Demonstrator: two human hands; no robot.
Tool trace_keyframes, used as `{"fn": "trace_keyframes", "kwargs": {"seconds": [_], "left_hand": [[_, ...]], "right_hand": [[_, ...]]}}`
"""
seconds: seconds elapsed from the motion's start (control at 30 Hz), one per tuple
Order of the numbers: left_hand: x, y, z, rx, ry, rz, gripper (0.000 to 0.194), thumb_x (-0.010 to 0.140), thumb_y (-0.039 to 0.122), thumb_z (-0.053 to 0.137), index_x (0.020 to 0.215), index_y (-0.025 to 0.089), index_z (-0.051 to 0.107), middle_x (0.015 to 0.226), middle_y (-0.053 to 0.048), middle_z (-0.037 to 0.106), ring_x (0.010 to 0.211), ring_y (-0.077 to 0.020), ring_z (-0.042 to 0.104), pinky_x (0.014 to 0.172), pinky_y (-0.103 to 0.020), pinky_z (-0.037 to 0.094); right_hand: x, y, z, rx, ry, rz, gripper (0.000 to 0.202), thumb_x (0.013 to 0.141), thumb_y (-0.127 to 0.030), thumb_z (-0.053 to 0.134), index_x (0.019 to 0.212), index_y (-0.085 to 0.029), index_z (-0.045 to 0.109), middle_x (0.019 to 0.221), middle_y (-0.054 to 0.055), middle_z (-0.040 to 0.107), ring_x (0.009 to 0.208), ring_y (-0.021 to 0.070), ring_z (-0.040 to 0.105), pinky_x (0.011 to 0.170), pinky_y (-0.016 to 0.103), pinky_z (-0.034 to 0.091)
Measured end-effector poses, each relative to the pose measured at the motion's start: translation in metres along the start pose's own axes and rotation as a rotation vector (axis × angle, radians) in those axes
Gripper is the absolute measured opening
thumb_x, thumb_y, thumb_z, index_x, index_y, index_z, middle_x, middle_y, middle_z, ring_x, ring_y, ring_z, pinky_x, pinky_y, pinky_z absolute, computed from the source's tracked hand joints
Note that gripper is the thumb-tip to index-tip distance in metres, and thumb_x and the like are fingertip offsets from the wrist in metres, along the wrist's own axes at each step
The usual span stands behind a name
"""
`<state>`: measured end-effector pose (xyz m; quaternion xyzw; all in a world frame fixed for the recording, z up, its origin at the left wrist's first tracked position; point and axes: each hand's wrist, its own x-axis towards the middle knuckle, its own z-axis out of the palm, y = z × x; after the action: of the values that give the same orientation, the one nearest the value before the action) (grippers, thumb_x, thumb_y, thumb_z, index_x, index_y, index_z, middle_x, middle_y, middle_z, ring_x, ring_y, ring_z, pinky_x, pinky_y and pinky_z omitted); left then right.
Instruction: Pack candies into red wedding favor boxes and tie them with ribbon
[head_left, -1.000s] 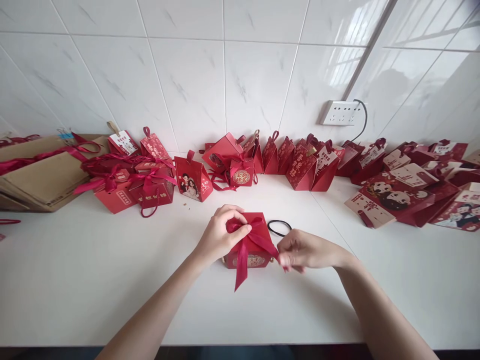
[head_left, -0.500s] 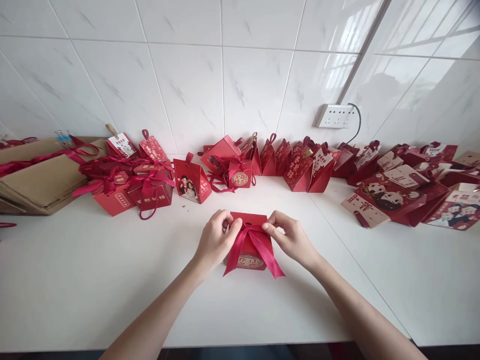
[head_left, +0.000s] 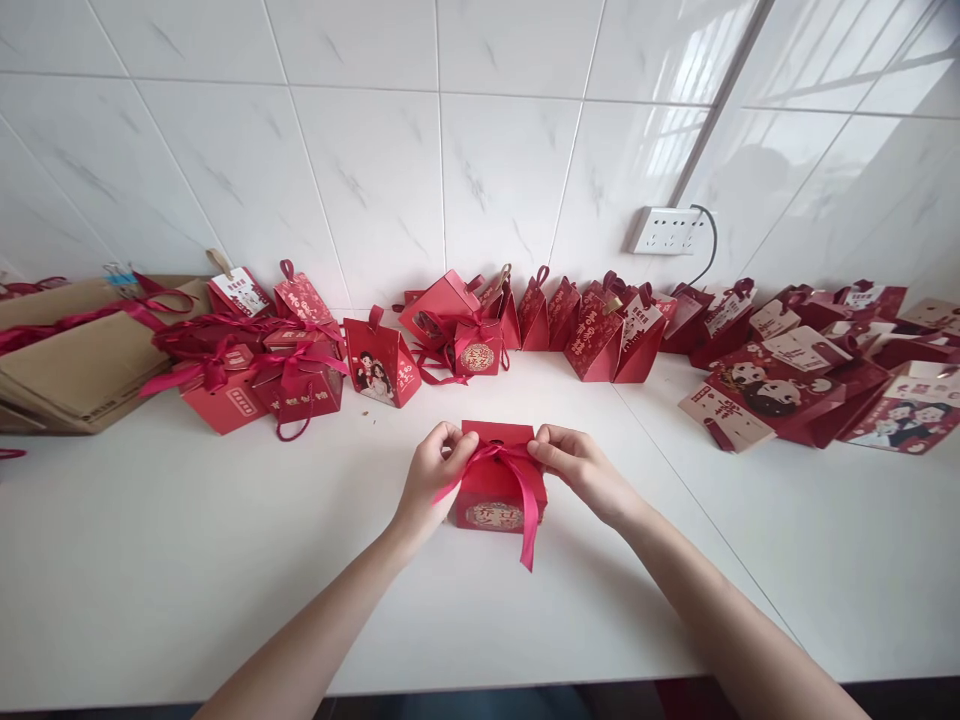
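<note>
A red gift box (head_left: 499, 485) with a round gold emblem on its front stands on the white table before me. Across its upper part runs a dark pink satin ribbon (head_left: 529, 500), knotted near the middle, with one tail hanging down the front past the box's lower edge. My left hand (head_left: 435, 468) pinches the ribbon at the left upper side of the box, and the other tail lies partly under my fingers. On the right side my right hand (head_left: 574, 465) pinches the ribbon between thumb and bent forefinger.
Behind stands a row of red boxes, among them a couple-print box (head_left: 379, 365) and a ribboned box (head_left: 478, 350). Brown cardboard (head_left: 82, 370) and tied boxes (head_left: 225, 390) lie left. Several printed boxes (head_left: 780, 390) crowd the right. A socket strip (head_left: 667, 232) hangs on the tiled wall.
The ribbon's left tail has been drawn up and left toward my left hand, and the right tail now hangs straighter. The hands stay at the box's two sides.
</note>
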<state>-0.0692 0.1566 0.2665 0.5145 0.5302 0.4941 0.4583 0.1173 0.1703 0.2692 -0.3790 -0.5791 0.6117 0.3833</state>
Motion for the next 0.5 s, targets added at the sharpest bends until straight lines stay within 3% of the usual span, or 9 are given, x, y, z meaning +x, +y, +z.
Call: {"fn": "trace_keyframes", "kwargs": {"seconds": [0.5], "left_hand": [[-0.0048,-0.0026,0.0002,0.067,0.066,0.056,0.027,0.082,0.035,0.049,0.064,0.02,0.035,0.06,0.005,0.041,0.053,-0.0082,0.038,0.05,-0.019,0.033]], "right_hand": [[0.0062,0.0089,-0.0069,0.287,-0.024,0.041,0.033,0.077,-0.037,0.066,0.06,-0.017,0.045,0.063,-0.002,0.046,0.062,0.0106,0.04,0.066,0.026,0.034]]}}
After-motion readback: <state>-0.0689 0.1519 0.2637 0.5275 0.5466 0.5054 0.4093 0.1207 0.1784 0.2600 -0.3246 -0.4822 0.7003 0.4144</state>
